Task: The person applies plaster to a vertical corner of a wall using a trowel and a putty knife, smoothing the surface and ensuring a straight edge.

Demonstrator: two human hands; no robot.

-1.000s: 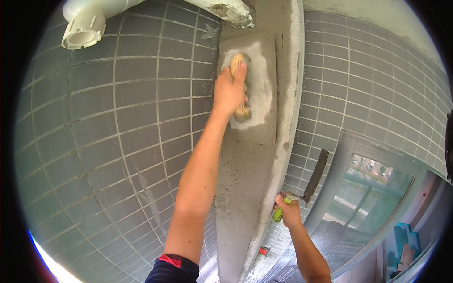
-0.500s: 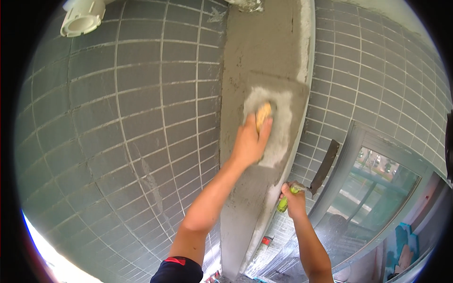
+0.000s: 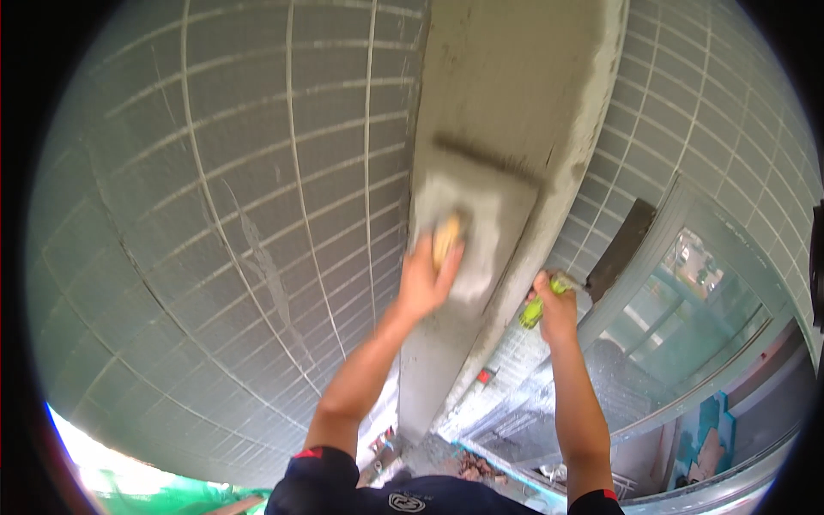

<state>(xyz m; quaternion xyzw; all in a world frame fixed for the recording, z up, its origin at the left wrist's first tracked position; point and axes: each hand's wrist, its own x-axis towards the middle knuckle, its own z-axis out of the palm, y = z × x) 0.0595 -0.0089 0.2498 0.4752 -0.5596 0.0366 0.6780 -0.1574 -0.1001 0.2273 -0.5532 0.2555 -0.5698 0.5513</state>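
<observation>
My left hand [image 3: 427,279] is closed around the yellow handle [image 3: 445,244] of a plastering float [image 3: 489,202]. The float's rectangular, mortar-smeared plate lies against a strip of wet grey mortar [image 3: 506,77] that runs up the narrow wall face; motion smears the handle a little. To the right and slightly lower, my right hand [image 3: 556,311] grips the lime-green handle of a trowel [image 3: 620,245]. Its dark, long blade points up and to the right, apart from the mortar and in front of the tiled wall beside the window.
Grey tiled walls flank the strip, the left one [image 3: 249,112] broad and curving. At right stands a grey-framed window [image 3: 678,318]. A pale raised edge [image 3: 592,112] borders the mortar. Rubble [image 3: 476,468] lies on the floor below, and green netting [image 3: 146,493] shows at lower left.
The view has shifted, bringing my torso and the floor into sight. In the picture, the float and my left hand sit lower and farther left; my right hand with the trowel appears higher. Both grips are unchanged.
</observation>
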